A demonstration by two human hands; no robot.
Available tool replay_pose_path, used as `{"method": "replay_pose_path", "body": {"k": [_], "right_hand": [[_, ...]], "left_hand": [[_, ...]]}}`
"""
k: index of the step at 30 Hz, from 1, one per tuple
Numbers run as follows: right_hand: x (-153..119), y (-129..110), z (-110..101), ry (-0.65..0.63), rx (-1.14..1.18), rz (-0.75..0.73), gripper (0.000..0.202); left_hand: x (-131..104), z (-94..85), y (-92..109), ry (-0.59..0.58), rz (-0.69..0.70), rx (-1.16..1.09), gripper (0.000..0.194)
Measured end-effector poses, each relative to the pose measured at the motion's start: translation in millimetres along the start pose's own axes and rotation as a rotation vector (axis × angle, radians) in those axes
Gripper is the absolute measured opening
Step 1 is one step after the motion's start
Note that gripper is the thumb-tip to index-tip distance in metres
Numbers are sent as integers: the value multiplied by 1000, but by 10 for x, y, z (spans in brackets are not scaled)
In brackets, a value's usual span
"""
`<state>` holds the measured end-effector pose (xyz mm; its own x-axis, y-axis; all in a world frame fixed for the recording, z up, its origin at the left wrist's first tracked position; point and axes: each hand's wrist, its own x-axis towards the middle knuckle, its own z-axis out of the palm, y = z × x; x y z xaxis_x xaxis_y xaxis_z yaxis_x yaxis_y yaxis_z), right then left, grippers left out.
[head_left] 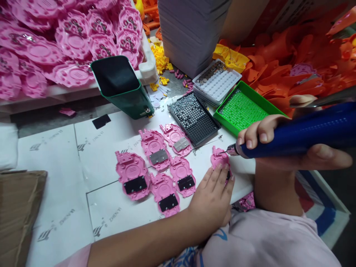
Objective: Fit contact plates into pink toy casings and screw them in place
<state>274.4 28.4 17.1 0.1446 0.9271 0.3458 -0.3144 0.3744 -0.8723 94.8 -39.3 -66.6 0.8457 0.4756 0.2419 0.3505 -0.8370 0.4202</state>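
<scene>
My right hand [267, 135] is wrapped round a blue electric screwdriver [300, 129], which lies nearly level and points left. Its thin bit reaches the top of a pink plastic casing [219, 157] at the table's right edge; whether it touches a screw is too small to tell. My left hand [213, 189] lies over the lower part of that casing, fingers stretched flat on it and thumb hidden. To its left lie several more pink casings [162, 191], some with black cover plates [168, 203], others with grey plates [159, 157].
Behind the casings sit a black screw tray [207, 129], a green screw tray [250, 100] and a white tray [219, 83]. A dark green bin [125, 100] stands further left. Pink casings [75, 37] fill a crate; orange parts [278, 74] are piled right. Cardboard [19, 215] lies front left.
</scene>
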Motion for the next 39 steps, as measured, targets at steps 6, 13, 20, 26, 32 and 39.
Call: {"method": "replay_pose_path", "body": {"k": [6, 13, 20, 26, 32, 39], "right_hand": [[4, 24, 19, -13, 0, -20, 39], [10, 9, 21, 35, -22, 1, 50], [10, 17, -11, -20, -11, -18, 43], [-1, 58, -17, -38, 9, -2, 46], [-4, 87, -29, -39, -14, 21, 33], [-18, 89, 21, -86, -23, -32, 31]], "left_hand": [[10, 3, -1, 14, 0, 10, 60], [7, -8, 2, 1, -1, 20, 62], [-3, 9, -1, 20, 4, 7, 62], [-4, 4, -10, -22, 10, 4, 64], [4, -12, -5, -5, 9, -9, 64], [22, -31, 4, 19, -4, -3, 62]]}}
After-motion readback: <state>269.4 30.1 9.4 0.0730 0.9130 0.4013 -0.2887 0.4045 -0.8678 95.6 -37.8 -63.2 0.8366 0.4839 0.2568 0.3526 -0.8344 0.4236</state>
